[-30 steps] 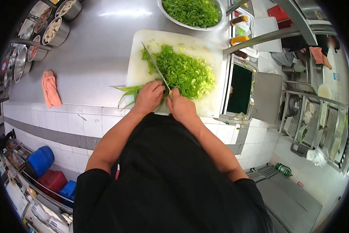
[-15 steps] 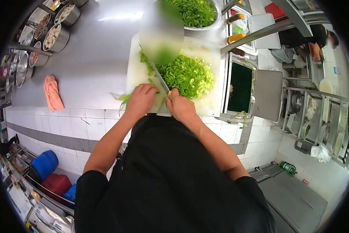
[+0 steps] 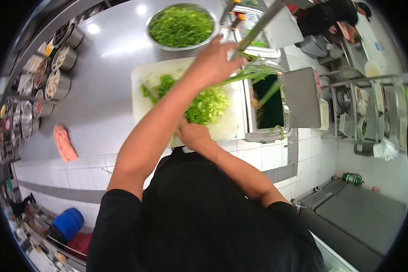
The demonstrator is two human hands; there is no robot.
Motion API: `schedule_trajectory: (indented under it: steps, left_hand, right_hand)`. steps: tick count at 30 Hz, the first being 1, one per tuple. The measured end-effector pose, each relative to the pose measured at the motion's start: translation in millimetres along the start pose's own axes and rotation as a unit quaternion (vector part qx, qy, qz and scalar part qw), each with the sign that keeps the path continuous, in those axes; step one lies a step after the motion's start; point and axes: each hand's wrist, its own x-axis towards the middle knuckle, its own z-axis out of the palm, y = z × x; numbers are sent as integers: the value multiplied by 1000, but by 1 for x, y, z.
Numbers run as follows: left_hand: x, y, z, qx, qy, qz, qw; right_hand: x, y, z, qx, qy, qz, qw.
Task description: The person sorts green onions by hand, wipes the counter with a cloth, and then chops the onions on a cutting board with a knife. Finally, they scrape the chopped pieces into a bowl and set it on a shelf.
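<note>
My left hand reaches across the cutting board to the right, fingers spread. Long green stalks trail beneath it over the dark-lined bin, one blurred in mid-air. At the board's near edge, my right hand is closed around the handle of a kitchen knife. Most of the blade is hidden behind my left forearm; part of it shows at the left. A heap of chopped greens lies on the board, partly covered by the same forearm.
A metal bowl of chopped greens stands beyond the board. A grey lid is right of the bin. Metal rails cross above. Left are a pink cloth and metal pots. Another person works at far right.
My left hand has moved from the board's near edge rightward and away from me, to the bin, with green stalks. My right hand stays on the knife. The view has shifted.
</note>
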Motion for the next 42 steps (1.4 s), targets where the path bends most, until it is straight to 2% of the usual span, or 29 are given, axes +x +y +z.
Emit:
schedule_trajectory:
  steps: [2,3,5,6,8,9,11,12,13,14,16,18,23,25,27,28,31,33,36,39,42]
  left_hand:
    - [41,14,-48,-182,-59,-185,964]
    - [45,1,-63,-169,-26,-184,968]
    - [31,-42,-83,-284,106,-143,942]
    - [16,-46,-101,-306,135,-207,919]
    - [-35,-85,-106,-274,210,-295,891]
    - [-73,-110,-99,-252,209,-310,893]
    - [-145,-122,-81,-101,192,-383,898]
    - [-193,-142,-62,-49,175,-371,911]
    - [-230,-135,-50,9,161,-361,919]
    - [-259,-125,-38,28,147,-356,922]
    - [-284,-91,-17,4,117,-354,928]
    - [-287,-68,1,65,47,-326,942]
    - [-235,-53,40,70,22,-305,950]
    - [-209,-44,52,51,22,-298,953]
    - [-184,-34,66,11,19,-316,949]
    - [-176,-32,71,11,19,-314,949]
    - [-156,-28,80,28,1,-283,959]
    - [-149,-27,84,0,-39,-308,951]
    - [-144,-27,89,-61,2,-308,949]
    - [-138,-23,84,-92,45,-287,952]
    - [-123,-14,62,-106,70,-253,959]
  right_hand:
    - [-10,-11,-22,32,5,-10,999]
    - [-18,-8,-27,60,22,-30,998]
    - [-36,4,-41,98,52,-32,993]
    - [-42,10,-48,131,72,-52,987]
    - [-61,33,-61,138,83,-25,987]
    - [-74,46,-68,145,86,-8,986]
    - [-97,79,-74,173,109,37,978]
    - [-107,100,-70,156,127,55,978]
    - [-114,122,-62,134,192,44,971]
    - [-123,126,-76,113,174,103,973]
    - [-126,150,-80,74,220,135,963]
    - [-118,160,-88,21,211,165,963]
    - [-77,140,-67,-69,210,140,965]
    - [-68,114,-47,-47,173,135,975]
    - [-64,95,-36,23,206,85,974]
    - [-60,90,-31,23,208,85,974]
    - [-50,79,-15,146,184,110,966]
    - [-45,71,-6,175,180,125,960]
    - [-42,60,-2,255,192,139,938]
    - [-45,50,4,266,238,133,925]
    - [-59,22,-28,301,223,145,916]
